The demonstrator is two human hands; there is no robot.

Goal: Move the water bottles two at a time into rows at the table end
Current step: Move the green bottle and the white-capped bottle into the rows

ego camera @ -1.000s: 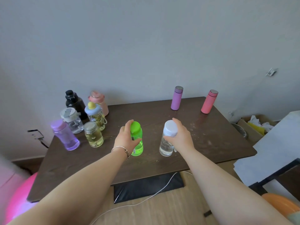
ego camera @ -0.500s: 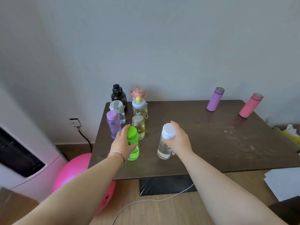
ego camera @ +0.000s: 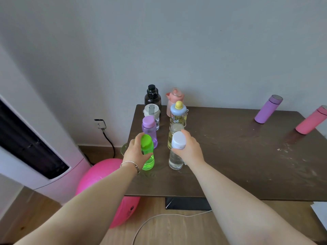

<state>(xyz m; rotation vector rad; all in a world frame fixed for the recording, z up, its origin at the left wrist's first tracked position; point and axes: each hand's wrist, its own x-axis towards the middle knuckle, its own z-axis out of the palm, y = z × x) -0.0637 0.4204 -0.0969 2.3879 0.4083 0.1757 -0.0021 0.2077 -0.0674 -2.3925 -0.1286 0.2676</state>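
Note:
My left hand [ego camera: 135, 152] grips the green bottle [ego camera: 147, 152] near its cap. My right hand [ego camera: 190, 150] grips the clear bottle with a white cap [ego camera: 177, 151]. Both bottles stand at the left end of the dark table [ego camera: 230, 156], just in front of two rows: a purple bottle [ego camera: 149, 129], a white-lidded bottle [ego camera: 151, 113] and a black bottle [ego camera: 152, 95] on the left; a yellowish jar [ego camera: 174, 131], a blue-capped bottle [ego camera: 178, 112] and a pink bottle [ego camera: 174, 97] on the right. A purple flask [ego camera: 268, 109] and a pink flask [ego camera: 312, 120] stand far right.
A pink exercise ball [ego camera: 106, 184] lies on the floor beside the table's left edge. A white appliance [ego camera: 35, 156] stands at left, with a wall socket and black cord [ego camera: 100, 124] behind. A white cable [ego camera: 159, 220] runs over the wooden floor.
Both hands have carried the green and clear bottles leftward across the table to the front of the two rows. My view has turned left with them.

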